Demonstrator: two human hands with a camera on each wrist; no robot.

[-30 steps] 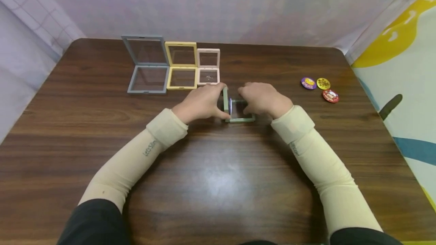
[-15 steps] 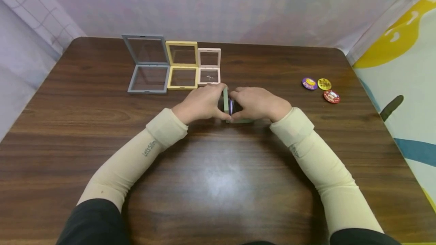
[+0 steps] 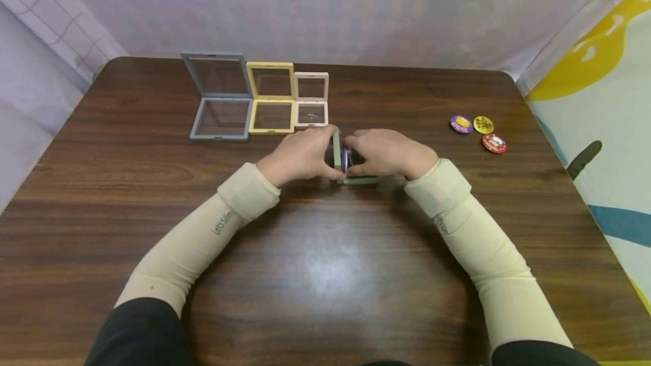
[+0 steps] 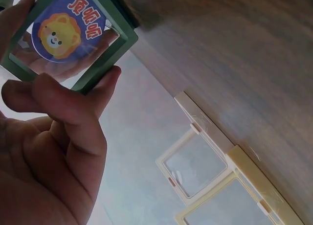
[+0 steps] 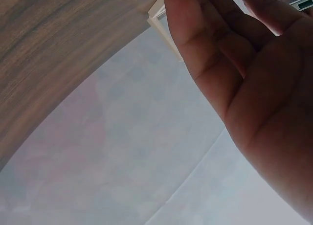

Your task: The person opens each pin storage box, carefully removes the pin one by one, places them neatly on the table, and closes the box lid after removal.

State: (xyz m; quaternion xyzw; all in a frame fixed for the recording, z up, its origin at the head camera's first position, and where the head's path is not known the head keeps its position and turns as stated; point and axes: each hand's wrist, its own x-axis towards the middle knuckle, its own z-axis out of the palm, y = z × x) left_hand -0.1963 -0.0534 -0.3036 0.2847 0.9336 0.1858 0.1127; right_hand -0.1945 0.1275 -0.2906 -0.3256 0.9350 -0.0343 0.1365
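My left hand [image 3: 301, 154] grips the upright half of a small green display frame [image 3: 337, 151], thumb at the near edge and fingers at the far one. The frame's other half lies flat on the table, mostly covered by my right hand [image 3: 383, 154]. Against the clear film of the upright half stands a round purple button badge [image 4: 61, 35] with a lion's face and red lettering. The right hand's thumb and fingertips curl round the badge's edges from the right; fingers show through the film behind it in the left wrist view.
Left of the hands, a grey frame [image 3: 195, 120], a yellow frame [image 3: 273, 131] and a pale pink frame [image 3: 311, 124] stand opened in a row. At the right lie a purple badge [image 3: 461, 124], a yellow badge [image 3: 483, 125] and a red badge [image 3: 494, 143]. A curtain [image 3: 325, 16] hangs behind the table.
My right hand has moved left and closed in on the badge by the upright film, covering more of the flat half. My left hand keeps its grip in the same place.
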